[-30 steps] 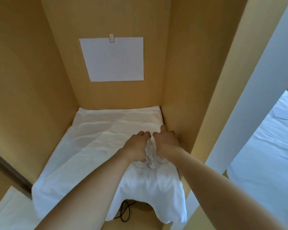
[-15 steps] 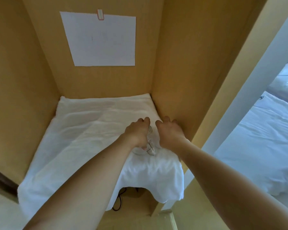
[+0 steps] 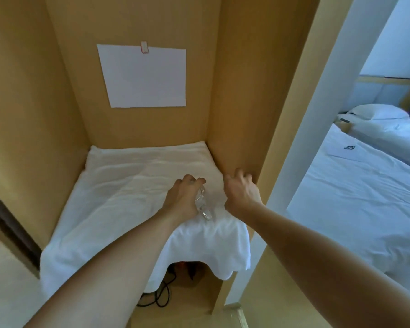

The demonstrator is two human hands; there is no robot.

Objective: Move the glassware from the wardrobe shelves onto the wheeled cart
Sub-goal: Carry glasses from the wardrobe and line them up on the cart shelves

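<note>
- While the head view looks down into the wardrobe compartment, the left hand [image 3: 184, 197] curls over a clear glass piece [image 3: 202, 204] and grips it from its left side, knuckles up.
- Just right of that hand's fingers the glass piece shows as a handle-like loop and a rim; it lies at the near right part of the white cloth [image 3: 118, 200] covering the shelf, and whether it is lifted off the cloth I cannot tell.
- Its visible long axis runs from the left fingertips back toward the wrist, slightly slanted to the right.
- Right of the glass, with a gap of bare cloth between, the right hand [image 3: 240, 194] hovers with loosely curled fingers holding nothing, its fingertips near the wardrobe side panel [image 3: 237, 102].
- As a judgement: the left hand is plainly the nearer and already has the piece, so the coming move turns on drawing it toward the body, clear of the cloth's hanging front edge.
- Beyond both hands a sheet of paper [image 3: 143, 75] is clipped to the back panel; under the cloth's edge, nearer than the wrists, a black cable [image 3: 161, 294] lies on the lower board.
- Far right of the right arm, a bed [image 3: 355, 200] with white bedding; no wheeled cart shows in this view.
</note>
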